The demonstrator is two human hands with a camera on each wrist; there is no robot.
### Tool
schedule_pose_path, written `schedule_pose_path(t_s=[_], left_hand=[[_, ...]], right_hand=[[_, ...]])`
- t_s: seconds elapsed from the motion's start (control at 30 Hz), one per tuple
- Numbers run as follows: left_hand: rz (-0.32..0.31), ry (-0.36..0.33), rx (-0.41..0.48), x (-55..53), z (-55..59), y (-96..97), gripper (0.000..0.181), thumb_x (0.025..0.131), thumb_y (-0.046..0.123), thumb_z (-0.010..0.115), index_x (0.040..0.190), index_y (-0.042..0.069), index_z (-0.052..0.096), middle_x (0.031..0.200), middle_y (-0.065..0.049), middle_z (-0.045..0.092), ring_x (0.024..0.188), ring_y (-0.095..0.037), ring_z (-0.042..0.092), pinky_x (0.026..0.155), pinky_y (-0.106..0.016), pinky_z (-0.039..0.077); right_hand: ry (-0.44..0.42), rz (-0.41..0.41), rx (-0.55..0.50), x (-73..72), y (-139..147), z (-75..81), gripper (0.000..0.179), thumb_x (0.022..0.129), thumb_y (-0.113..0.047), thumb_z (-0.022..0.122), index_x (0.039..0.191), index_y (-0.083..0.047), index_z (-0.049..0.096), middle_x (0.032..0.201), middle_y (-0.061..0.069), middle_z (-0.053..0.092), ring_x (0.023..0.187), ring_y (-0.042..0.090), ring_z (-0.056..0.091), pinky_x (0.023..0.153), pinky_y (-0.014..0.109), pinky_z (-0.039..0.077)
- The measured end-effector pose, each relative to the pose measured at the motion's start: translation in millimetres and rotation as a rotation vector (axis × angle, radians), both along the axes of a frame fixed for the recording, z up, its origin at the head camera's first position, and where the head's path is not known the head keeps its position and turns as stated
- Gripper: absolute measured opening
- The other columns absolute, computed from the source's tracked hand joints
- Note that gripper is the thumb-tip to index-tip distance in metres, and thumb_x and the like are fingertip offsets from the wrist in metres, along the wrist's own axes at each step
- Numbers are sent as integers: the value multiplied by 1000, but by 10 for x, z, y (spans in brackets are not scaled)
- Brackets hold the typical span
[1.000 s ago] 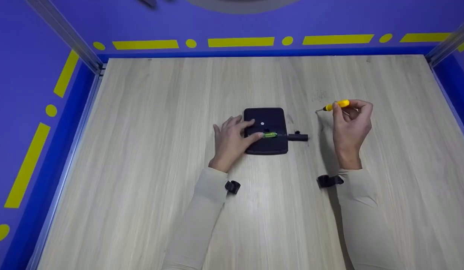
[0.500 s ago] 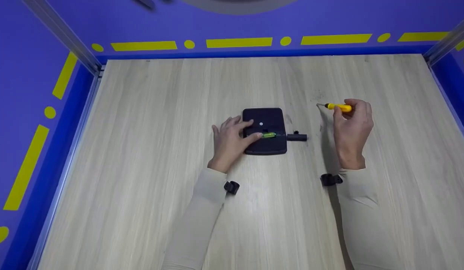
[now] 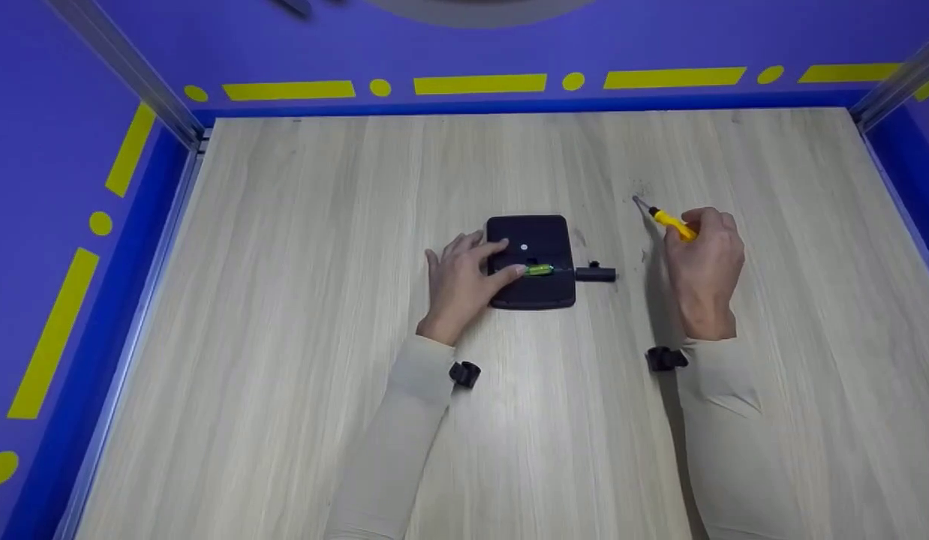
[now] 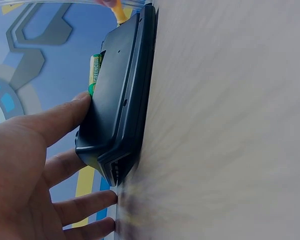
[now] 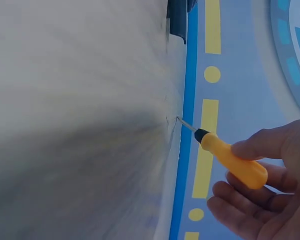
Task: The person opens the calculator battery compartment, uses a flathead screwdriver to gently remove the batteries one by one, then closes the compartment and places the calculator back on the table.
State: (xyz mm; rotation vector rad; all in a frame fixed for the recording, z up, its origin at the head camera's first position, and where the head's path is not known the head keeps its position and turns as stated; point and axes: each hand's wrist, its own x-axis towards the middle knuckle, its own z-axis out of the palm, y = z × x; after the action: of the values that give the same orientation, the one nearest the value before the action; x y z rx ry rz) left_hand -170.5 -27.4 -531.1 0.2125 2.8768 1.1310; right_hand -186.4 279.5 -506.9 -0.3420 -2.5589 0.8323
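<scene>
A flat black rectangular device (image 3: 536, 289) with rounded corners lies on the table, and a green battery (image 3: 539, 270) sits in an opening in its upper face. My left hand (image 3: 462, 281) rests on the device's left side, its thumb tip at the battery's end and its index finger stretched over the top. In the left wrist view the battery (image 4: 95, 70) shows printed lettering. To the right, my right hand (image 3: 706, 274) holds a yellow-handled screwdriver (image 3: 674, 224) between thumb and fingers. The screwdriver's thin metal shaft points to the back left, its tip close to the tabletop.
A small black strip with a tab (image 3: 596, 274), like a battery cover, lies just right of the device. The wooden table (image 3: 322, 300) is bordered by blue walls (image 3: 464, 56) with yellow marks. Faint dark specks lie near the screwdriver tip.
The right hand has turned the screwdriver so that its tip swings toward the back of the table and its handle toward the front. The left hand, device and battery stay in place.
</scene>
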Motion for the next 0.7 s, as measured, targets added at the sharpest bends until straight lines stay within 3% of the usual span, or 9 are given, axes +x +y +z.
schedule_pose_path(t_s=[0.23, 0.7], left_hand=[[6, -8, -7, -2, -1, 3, 58, 96, 55, 75, 144, 22, 69, 160, -14, 50, 153, -39, 35, 121, -75, 5], [-2, -2, -4, -5, -7, -1, 58, 96, 54, 75, 144, 21, 69, 160, -14, 50, 153, -39, 36, 121, -76, 5]], right_hand=[[-94, 27, 96, 39, -10, 7, 21, 96, 1, 67, 113, 13, 70, 106, 31, 65, 100, 49, 63, 88, 61, 55], [-233, 85, 118, 50, 47, -42, 27, 95, -2, 62, 115, 15, 69, 105, 35, 66, 96, 53, 64, 80, 64, 55]])
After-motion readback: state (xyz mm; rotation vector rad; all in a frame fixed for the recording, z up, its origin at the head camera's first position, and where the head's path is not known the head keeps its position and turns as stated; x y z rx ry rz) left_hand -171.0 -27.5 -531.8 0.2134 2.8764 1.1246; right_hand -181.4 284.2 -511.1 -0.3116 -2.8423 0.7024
